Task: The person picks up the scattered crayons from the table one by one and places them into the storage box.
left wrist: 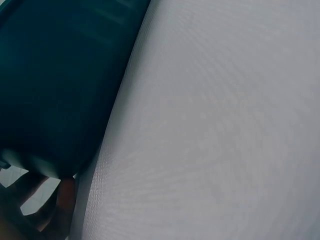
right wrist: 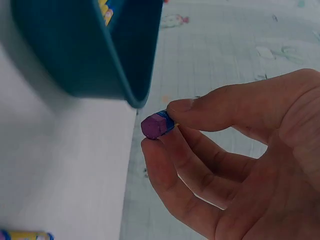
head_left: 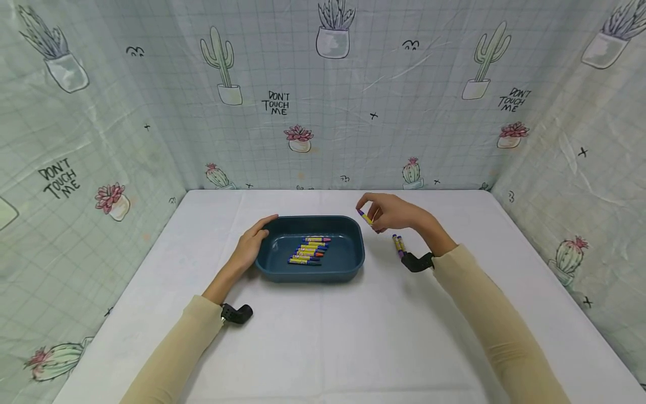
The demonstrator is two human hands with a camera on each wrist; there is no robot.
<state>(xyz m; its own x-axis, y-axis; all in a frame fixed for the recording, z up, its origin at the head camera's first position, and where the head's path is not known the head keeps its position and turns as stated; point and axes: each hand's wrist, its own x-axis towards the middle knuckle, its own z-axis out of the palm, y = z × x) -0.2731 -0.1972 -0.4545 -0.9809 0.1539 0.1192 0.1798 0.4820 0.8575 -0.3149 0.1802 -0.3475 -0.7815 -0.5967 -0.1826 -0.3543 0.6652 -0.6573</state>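
Observation:
A dark blue rectangular tray [head_left: 310,276] stands on the white table, with several crayons [head_left: 309,252] lying side by side in it. My left hand [head_left: 247,247] grips the tray's left end, thumb at the rim and fingers against the outer wall. Just beyond the tray's right end, my right hand [head_left: 392,213] is raised and pinches a crayon [head_left: 365,217] between thumb and fingers. In the right wrist view that crayon's [right wrist: 153,127] purple end shows, outside the tray and near its rim.
Two more crayons [head_left: 399,245] lie on the table [head_left: 323,336] below my right hand, partly behind the black wrist camera [head_left: 417,262]. A cloth printed with cacti [head_left: 333,112] hangs behind the table and along both sides.

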